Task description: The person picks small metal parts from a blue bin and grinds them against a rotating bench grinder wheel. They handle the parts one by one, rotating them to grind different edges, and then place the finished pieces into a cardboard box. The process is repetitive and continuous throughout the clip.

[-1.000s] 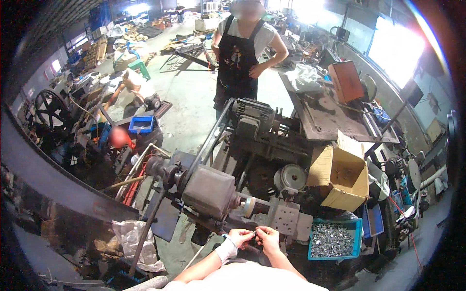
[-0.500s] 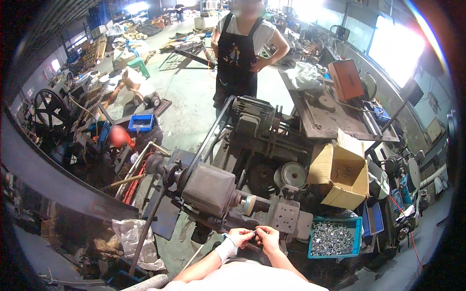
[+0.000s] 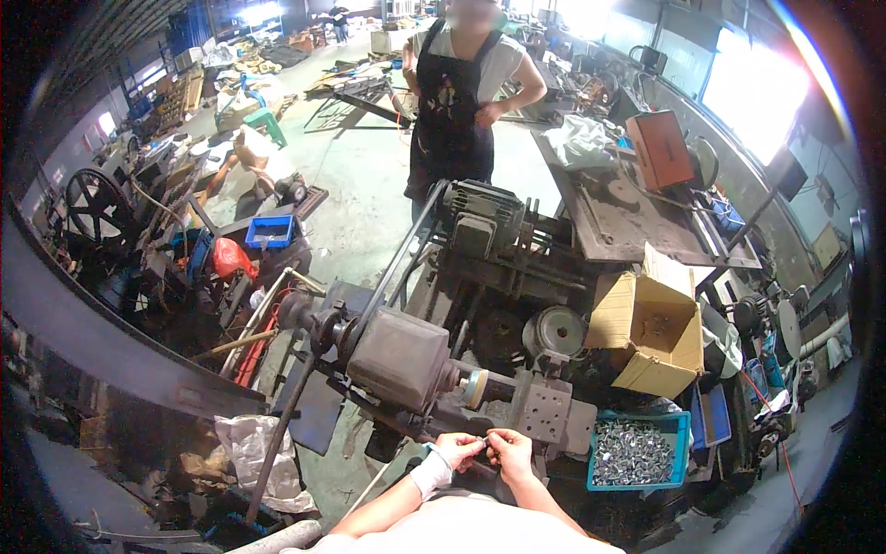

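Note:
My left hand (image 3: 456, 451) and my right hand (image 3: 510, 453) meet low in the middle, just in front of the belt-driven lathe-like machine (image 3: 397, 360). Fingertips of both hands are pinched around a small dark metal piece (image 3: 485, 444); its exact kind is too small to make out. A pale cuff or wrap covers my left wrist. Close beyond my right hand is the machine's slide block with holes (image 3: 543, 409). To the right, a teal bin (image 3: 686, 452) holds many small shiny metal parts (image 3: 632, 454) that look like bolts or screws.
An open cardboard box (image 3: 660, 334) sits behind the teal bin. A motor (image 3: 478, 224) and belt (image 3: 399, 261) rise ahead. Across the machine stands a person in a dark apron (image 3: 452, 102), hand on hip. A metal table (image 3: 637, 222) is at far right, a white sack (image 3: 263, 462) at lower left.
Both hands keep their pinch on the small piece, nearly unmoved. The person across the machine has shifted slightly to the right.

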